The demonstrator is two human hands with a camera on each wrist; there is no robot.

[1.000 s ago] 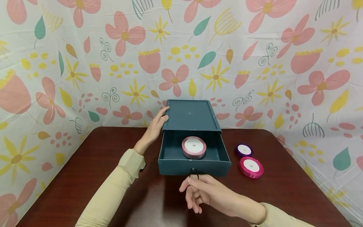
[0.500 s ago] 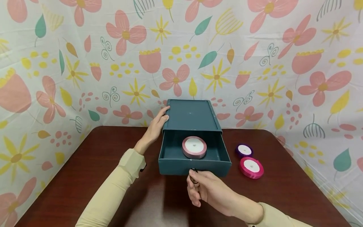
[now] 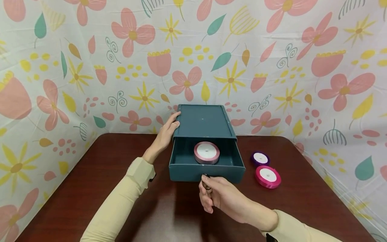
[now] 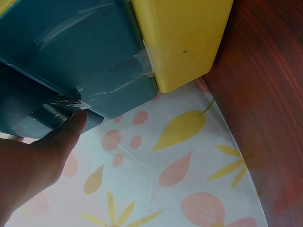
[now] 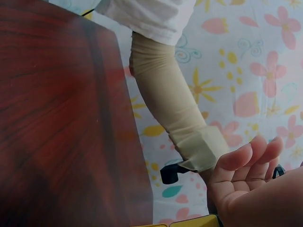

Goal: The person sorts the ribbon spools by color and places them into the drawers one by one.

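Observation:
A teal drawer box (image 3: 202,121) stands on the table with its drawer (image 3: 207,173) pulled partly out. Inside the drawer lies a spool of dusty pink ribbon (image 3: 206,153). My left hand (image 3: 164,134) rests along the box's left side, its thumb against the wall in the left wrist view. At the drawer front, my right hand (image 3: 222,196) pinches the black loop pull (image 3: 207,186) between thumb and index finger, with its other fingers curled loosely below. A yellow box (image 4: 182,42) sits under the teal one, taped to it, and is hidden in the head view.
On the dark wooden table (image 3: 121,161), a purple ribbon spool (image 3: 260,158) and a bright pink ribbon spool (image 3: 267,176) lie to the right of the drawer. A flower-printed cloth (image 3: 187,50) hangs behind the table.
My right hand has gone from hooking a finger in the loop to pinching it. The drawer, with the dusty pink spool, has slid slightly inward. My left hand stays on the box.

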